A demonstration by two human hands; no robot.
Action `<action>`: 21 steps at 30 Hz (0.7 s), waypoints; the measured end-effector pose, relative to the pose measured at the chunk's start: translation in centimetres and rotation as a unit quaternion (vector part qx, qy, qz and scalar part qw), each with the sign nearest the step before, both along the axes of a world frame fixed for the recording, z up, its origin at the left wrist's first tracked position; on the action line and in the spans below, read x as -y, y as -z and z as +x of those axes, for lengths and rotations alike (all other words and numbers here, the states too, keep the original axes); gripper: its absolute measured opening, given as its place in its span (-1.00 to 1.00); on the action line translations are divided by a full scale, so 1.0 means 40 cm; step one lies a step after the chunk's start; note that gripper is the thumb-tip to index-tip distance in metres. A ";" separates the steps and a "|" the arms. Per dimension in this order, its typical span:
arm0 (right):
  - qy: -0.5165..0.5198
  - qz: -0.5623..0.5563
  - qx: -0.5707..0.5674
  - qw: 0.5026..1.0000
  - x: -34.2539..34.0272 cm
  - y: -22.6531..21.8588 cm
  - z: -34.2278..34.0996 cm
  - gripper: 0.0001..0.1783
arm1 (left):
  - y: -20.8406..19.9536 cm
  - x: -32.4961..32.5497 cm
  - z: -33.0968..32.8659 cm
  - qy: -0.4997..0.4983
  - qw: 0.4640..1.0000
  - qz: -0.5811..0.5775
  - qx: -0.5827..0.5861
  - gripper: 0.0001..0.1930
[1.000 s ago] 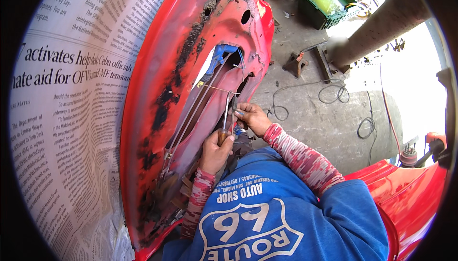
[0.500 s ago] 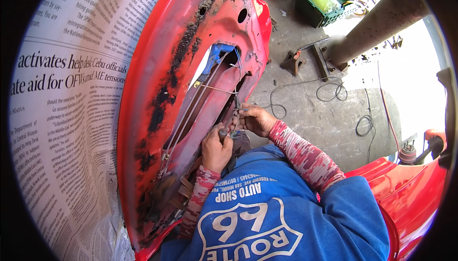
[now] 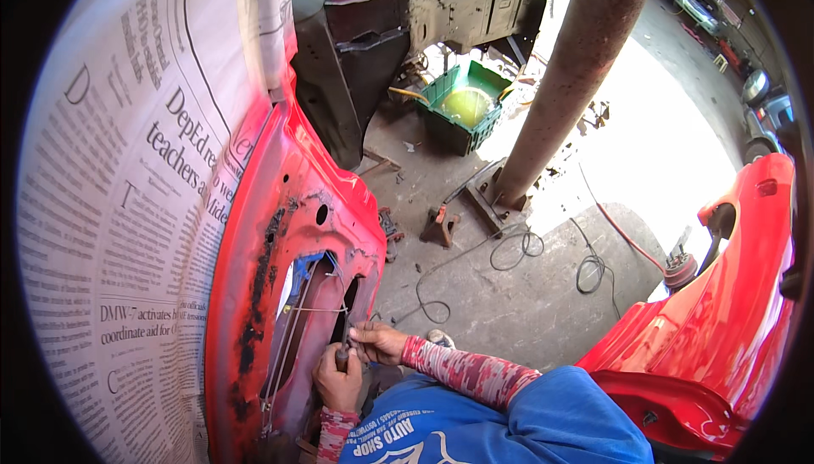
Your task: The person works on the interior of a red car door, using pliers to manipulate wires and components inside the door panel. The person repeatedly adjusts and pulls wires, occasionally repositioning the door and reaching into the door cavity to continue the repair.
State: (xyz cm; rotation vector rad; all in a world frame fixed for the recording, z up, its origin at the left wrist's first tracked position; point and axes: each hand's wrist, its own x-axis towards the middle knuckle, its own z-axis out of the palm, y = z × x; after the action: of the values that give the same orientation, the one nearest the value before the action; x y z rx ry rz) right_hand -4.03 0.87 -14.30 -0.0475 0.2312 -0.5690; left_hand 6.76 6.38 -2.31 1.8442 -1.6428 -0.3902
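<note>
A red car door [image 3: 343, 201] stands upright before me, its inner side bared, with black residue along one edge. Thin metal rods [image 3: 278, 354] run down inside its long opening, where a blue part [image 3: 315, 259] shows at the top. Close to the door's inner edge, my left hand [image 3: 337, 383] is closed around the dark handle of what looks like a screwdriver [image 3: 342, 357]. My right hand [image 3: 381, 343] is pinched beside the tool's shaft, by a narrow slot in the door. What its fingertips hold is too small to make out.
Newspaper [image 3: 127, 235] covers the surface left of the door. A green crate [image 3: 462, 129], a thick post [image 3: 577, 74], a jack stand [image 3: 439, 226] and looped cables [image 3: 519, 248] stand or lie on the concrete floor. Another red body panel [image 3: 712, 294] is at the right.
My view has tilted up and to the right, so the door and hands appear lower and farther left. Both hands stay at the same spot on the door, the left still around the handle.
</note>
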 end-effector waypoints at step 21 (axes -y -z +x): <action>0.068 -0.111 -0.267 0.955 0.012 -0.038 0.039 -0.67 | 0.017 -0.021 0.030 0.004 0.983 0.185 0.003 -0.77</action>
State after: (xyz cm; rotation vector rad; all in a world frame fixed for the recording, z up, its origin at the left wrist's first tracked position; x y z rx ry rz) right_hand -2.46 0.41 -12.77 -0.4102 0.7007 -0.7108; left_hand 7.98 7.21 -2.99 2.1053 -1.6672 -0.7361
